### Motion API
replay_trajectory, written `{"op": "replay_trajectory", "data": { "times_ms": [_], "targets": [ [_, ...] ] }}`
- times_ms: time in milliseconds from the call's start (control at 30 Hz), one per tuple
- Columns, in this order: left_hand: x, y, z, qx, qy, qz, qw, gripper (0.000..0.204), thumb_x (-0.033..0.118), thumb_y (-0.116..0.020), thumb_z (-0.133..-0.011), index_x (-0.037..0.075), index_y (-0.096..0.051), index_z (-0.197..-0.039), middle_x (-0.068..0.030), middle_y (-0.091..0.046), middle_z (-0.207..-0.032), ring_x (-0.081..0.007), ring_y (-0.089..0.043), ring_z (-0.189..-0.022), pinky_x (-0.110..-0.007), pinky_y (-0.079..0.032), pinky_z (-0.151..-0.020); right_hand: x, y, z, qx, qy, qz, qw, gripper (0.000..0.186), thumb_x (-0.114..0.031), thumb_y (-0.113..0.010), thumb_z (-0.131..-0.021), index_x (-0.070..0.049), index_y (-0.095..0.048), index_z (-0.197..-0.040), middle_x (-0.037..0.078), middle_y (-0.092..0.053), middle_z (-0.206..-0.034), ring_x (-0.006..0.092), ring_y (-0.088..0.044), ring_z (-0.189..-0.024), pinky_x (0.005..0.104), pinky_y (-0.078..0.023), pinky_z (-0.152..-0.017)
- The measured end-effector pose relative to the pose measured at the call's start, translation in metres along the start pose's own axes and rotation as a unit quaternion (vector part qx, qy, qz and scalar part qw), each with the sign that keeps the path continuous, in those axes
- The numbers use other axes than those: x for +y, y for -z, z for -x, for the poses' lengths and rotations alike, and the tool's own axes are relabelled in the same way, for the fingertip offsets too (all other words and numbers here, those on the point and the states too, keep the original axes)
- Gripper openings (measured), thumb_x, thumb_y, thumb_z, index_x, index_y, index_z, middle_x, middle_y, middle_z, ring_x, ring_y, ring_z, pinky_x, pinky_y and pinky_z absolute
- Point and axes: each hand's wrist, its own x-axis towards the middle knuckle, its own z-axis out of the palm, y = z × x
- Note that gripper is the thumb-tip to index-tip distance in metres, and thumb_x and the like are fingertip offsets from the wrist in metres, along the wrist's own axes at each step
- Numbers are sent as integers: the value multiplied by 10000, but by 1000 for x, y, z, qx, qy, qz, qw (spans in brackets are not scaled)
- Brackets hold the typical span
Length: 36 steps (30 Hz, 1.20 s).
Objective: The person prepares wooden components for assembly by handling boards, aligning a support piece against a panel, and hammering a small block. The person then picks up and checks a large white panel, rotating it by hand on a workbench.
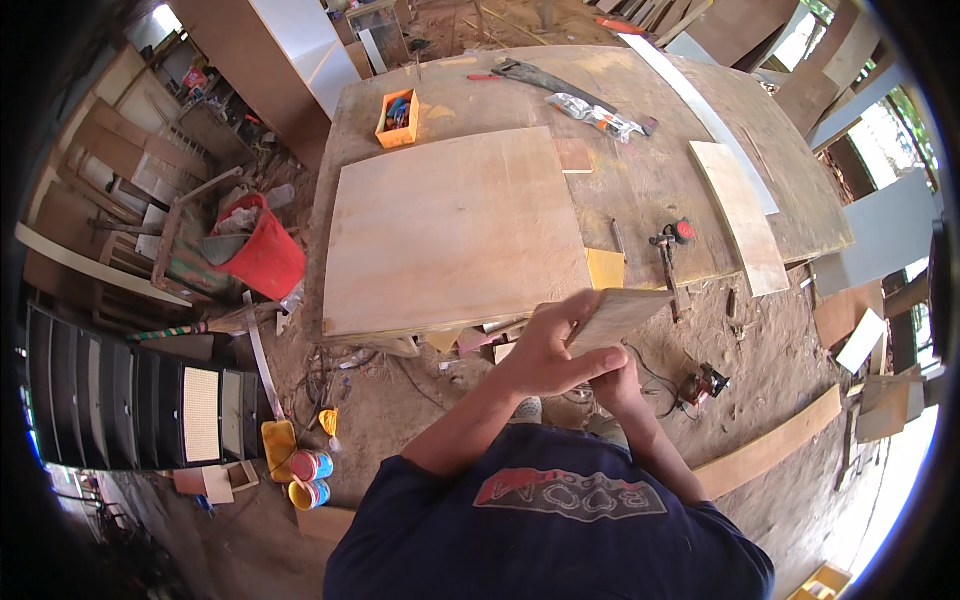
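A small flat piece of wood is held up in front of my body, past the near edge of the worktable. My left hand grips it from the left, fingers behind it and thumb stretched to the right beneath it. Just below that thumb, my right hand is closed; what its fingers hold is hidden. Beyond my hands, a large plywood sheet lies on the worktable. A small yellowish offcut rests by its near right corner.
A clamp-like tool with a red part sits at the table's near edge. Farther back are a handsaw, an orange tool box and a narrow board. A red bucket stands left; a power tool lies on the floor.
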Motion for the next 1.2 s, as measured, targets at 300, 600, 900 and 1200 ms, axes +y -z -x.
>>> {"op": "replay_trajectory", "data": {
  "times_ms": [300,600,900,1200],
  "targets": [
    [9,-2,63,60,65,44,995,296,211,-693,-1054,-62,-740,-1157,-113,-791,-1004,-140,-730,-915,-293,-596,-816,-33,-40,26,-66,112,78,988,472,-214,-766,-962,-62,-577,-1366,197,-716,-1100,424,-715,-959,509,-578,-816],
    [45,66,176,200,35,-134,970,294,202,-584,-1099,-62,-712,-1111,-87,-724,-841,-181,-693,-781,-376,-575,-825,-42,-52,126,-74,-49,21,996,232,-241,-702,-984,-50,-714,-1114,193,-725,-1044,391,-719,-974,465,-572,-843],
    [112,130,294,314,62,-323,891,419,299,-543,-1118,-80,-720,-1100,-76,-701,-777,-166,-663,-765,-354,-528,-826,-32,-112,243,-115,-230,-10,966,282,-254,-699,-984,-30,-724,-1154,184,-767,-1026,340,-746,-951,422,-573,-835],
    [139,210,404,425,105,-467,768,306,227,-626,-1075,-28,-769,-1164,-107,-746,-786,-172,-731,-712,-337,-563,-687,-54,-169,252,-150,-219,-16,964,296,-259,-709,-993,-10,-729,-1153,181,-777,-1029,298,-759,-980,400,-580,-874]
  ]
}}
